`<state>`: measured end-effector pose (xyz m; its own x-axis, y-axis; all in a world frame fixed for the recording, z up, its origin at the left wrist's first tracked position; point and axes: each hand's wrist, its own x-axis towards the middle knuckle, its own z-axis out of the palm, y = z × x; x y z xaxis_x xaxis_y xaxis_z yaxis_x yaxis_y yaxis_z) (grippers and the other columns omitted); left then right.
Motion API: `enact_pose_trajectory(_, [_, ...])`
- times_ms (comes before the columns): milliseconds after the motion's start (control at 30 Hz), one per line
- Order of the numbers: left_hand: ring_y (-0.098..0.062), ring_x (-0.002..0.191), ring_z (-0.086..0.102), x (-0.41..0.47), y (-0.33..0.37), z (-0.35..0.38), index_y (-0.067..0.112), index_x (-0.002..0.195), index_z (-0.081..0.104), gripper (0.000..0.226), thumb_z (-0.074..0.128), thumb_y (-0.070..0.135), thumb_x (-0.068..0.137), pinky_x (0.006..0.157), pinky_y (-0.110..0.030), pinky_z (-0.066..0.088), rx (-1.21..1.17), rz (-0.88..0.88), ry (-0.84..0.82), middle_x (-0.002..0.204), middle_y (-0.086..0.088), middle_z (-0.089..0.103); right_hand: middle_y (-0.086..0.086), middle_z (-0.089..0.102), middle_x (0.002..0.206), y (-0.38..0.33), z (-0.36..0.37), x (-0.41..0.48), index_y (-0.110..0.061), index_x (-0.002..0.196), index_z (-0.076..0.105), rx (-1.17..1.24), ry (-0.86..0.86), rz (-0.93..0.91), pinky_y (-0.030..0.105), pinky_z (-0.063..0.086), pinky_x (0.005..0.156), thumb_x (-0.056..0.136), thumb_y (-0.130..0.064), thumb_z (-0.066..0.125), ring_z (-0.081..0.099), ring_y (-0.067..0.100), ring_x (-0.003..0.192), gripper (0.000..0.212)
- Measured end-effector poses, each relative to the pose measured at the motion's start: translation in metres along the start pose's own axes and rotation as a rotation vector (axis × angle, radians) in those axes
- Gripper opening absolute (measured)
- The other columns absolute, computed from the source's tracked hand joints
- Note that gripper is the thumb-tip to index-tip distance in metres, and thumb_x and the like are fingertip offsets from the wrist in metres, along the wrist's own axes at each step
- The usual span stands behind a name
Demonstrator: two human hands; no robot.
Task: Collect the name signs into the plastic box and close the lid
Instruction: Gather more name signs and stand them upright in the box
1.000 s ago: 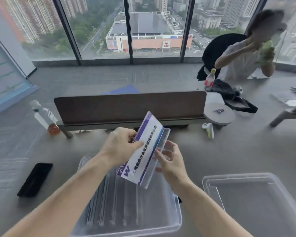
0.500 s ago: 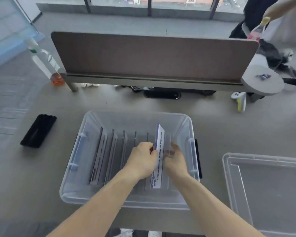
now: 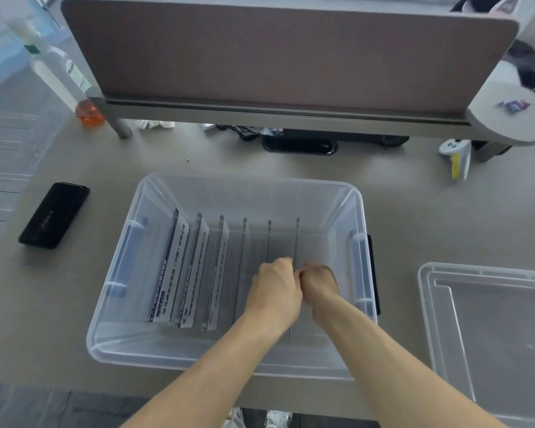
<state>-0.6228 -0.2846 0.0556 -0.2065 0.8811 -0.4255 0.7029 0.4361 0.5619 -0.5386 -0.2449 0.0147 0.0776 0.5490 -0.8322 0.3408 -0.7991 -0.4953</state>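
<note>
Your left hand (image 3: pixel 275 288) and right hand (image 3: pixel 320 284) are both down inside the clear plastic box (image 3: pixel 357 211), knuckles nearly touching, each curled closed around the near part of the rightmost name sign (image 3: pixel 297 239). That sign stands on edge, seen almost edge-on as a thin line — its long axis runs from you toward the far wall of the box, and which way its printed face turns I cannot tell.

To its left, five more name signs stand upright in a row, all parallel, long axes also pointing away from you. The three on the left (image 3: pixel 195 270) lean slightly, so their printed faces with a dark band at the near end show toward the right; the next two (image 3: pixel 269 239) appear only as thin edges.

The box sits on the grey desk (image 3: pixel 414 217) with its long side across your view. Its lid (image 3: pixel 488 329) lies flat on the desk to the right, apart from the box, partly cut off by the frame edge.

A black phone (image 3: pixel 54 215) lies to the left of the box, angled. Behind the box stands a brown desk divider (image 3: pixel 275 54); at its left end a clear bottle (image 3: pixel 59 75) with orange liquid at the bottom leans, and at its right end a white-and-yellow handheld device (image 3: pixel 456 156) rests on the desk.
</note>
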Motion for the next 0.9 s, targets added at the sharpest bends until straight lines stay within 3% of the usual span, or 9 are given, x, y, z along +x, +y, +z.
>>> enact_pose_trajectory(67, [-0.033, 0.073, 0.068, 0.0, -0.001, 0.001, 0.009, 0.083, 0.056, 0.029, 0.048, 0.027, 0.104, 0.054, -0.033, 0.043, 0.016, -0.002, 0.0, 0.078, -0.01, 0.067, 0.011, 0.066, 0.097, 0.001, 0.002, 0.003, -0.021, 0.123, 0.057, -0.027, 0.005, -0.005, 0.028, 0.039, 0.058, 0.091, -0.004, 0.039, 0.057, 0.023, 0.077, 0.04])
enact_pose_trajectory(100, [-0.032, 0.073, 0.068, -0.001, -0.001, 0.002, 0.009, 0.083, 0.056, 0.027, 0.048, 0.025, 0.104, 0.054, -0.032, 0.043, 0.029, -0.003, 0.001, 0.078, -0.01, 0.067, 0.013, 0.069, 0.098, 0.003, 0.001, 0.004, -0.018, 0.129, 0.058, -0.042, 0.003, -0.011, 0.028, 0.04, 0.059, 0.092, -0.004, 0.039, 0.058, 0.023, 0.075, 0.044])
enact_pose_trajectory(167, [-0.032, 0.074, 0.068, -0.001, 0.0, 0.003, 0.009, 0.086, 0.057, 0.023, 0.047, 0.021, 0.103, 0.056, -0.035, 0.048, 0.063, -0.005, 0.002, 0.081, -0.01, 0.068, 0.018, 0.071, 0.106, 0.005, 0.001, 0.004, -0.011, 0.137, 0.055, -0.048, -0.003, -0.017, 0.029, 0.044, 0.064, 0.092, -0.004, 0.039, 0.061, 0.025, 0.078, 0.048])
enact_pose_trajectory(267, [-0.033, 0.082, 0.07, -0.004, 0.003, 0.002, 0.009, 0.093, 0.059, 0.018, 0.046, 0.017, 0.102, 0.063, -0.039, 0.055, 0.116, -0.003, -0.002, 0.088, -0.012, 0.07, 0.02, 0.07, 0.114, 0.007, 0.001, 0.001, -0.009, 0.13, 0.056, -0.032, -0.006, -0.026, 0.032, 0.047, 0.072, 0.092, -0.006, 0.04, 0.064, 0.028, 0.09, 0.042])
enact_pose_trajectory(333, [-0.032, 0.087, 0.071, -0.007, 0.005, 0.001, 0.009, 0.1, 0.06, 0.016, 0.045, 0.014, 0.102, 0.067, -0.039, 0.057, 0.143, 0.001, -0.003, 0.093, -0.012, 0.071, 0.016, 0.069, 0.1, 0.006, 0.001, 0.0, -0.009, 0.107, 0.06, -0.05, -0.004, -0.042, 0.035, 0.046, 0.069, 0.09, -0.005, 0.041, 0.064, 0.028, 0.086, 0.026])
enact_pose_trajectory(433, [-0.032, 0.092, 0.072, -0.008, 0.008, 0.001, 0.009, 0.109, 0.058, 0.015, 0.045, 0.012, 0.102, 0.064, -0.036, 0.052, 0.177, -0.001, 0.014, 0.097, -0.013, 0.072, 0.014, 0.052, 0.076, 0.005, 0.001, 0.001, -0.008, 0.08, 0.049, -0.067, 0.005, -0.048, 0.032, 0.033, 0.059, 0.086, -0.002, 0.039, 0.048, 0.023, 0.068, 0.012])
enact_pose_trajectory(633, [-0.032, 0.093, 0.072, -0.007, 0.008, 0.0, 0.009, 0.111, 0.057, 0.014, 0.046, 0.012, 0.103, 0.067, -0.038, 0.056, 0.182, -0.002, -0.004, 0.098, -0.013, 0.072, 0.027, 0.068, 0.092, 0.008, 0.002, 0.0, -0.008, 0.094, 0.059, -0.058, -0.01, -0.072, 0.034, 0.044, 0.067, 0.087, -0.006, 0.041, 0.068, 0.036, 0.084, 0.02])
enact_pose_trajectory(767, [-0.034, 0.094, 0.072, -0.01, 0.01, -0.005, 0.008, 0.11, 0.055, 0.013, 0.045, 0.009, 0.102, 0.071, -0.041, 0.058, 0.227, 0.02, -0.024, 0.097, -0.015, 0.071, 0.016, 0.061, 0.085, 0.009, 0.002, 0.002, -0.012, 0.087, 0.056, -0.028, -0.028, -0.058, 0.033, 0.042, 0.067, 0.087, -0.008, 0.039, 0.06, 0.027, 0.078, 0.018])
enact_pose_trajectory(900, [-0.035, 0.092, 0.071, -0.012, 0.02, -0.035, 0.01, 0.111, 0.059, 0.027, 0.045, 0.031, 0.104, 0.077, -0.043, 0.059, 0.222, 0.106, 0.038, 0.096, -0.014, 0.072, 0.007, 0.059, 0.136, -0.002, -0.001, -0.014, -0.015, 0.137, 0.05, 0.062, 0.03, -0.13, 0.043, 0.047, 0.103, 0.101, -0.031, 0.037, 0.056, 0.032, 0.126, 0.042])
